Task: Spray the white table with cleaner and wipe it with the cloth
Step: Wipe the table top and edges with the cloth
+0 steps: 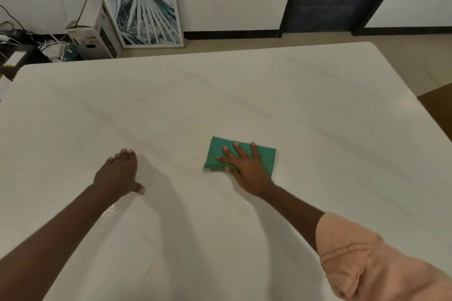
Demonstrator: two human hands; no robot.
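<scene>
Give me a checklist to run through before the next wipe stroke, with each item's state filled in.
1. Green cloth folded and lying flat on the white table: ok.
2. Right hand pressed flat on the cloth, fingers spread: ok.
3. Left hand resting on the table, clear of the cloth: ok.
4. Table surface ahead free of objects: ok.
5. Cleaner on the surface: wet sheen shows near the left forearm; further out, cannot tell.
6. Spray bottle within reach: cannot tell, none in view.

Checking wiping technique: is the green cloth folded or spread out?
Folded: the green cloth is a compact rectangle with stacked layers along its near-left edge, pressed under the right hand.
</scene>
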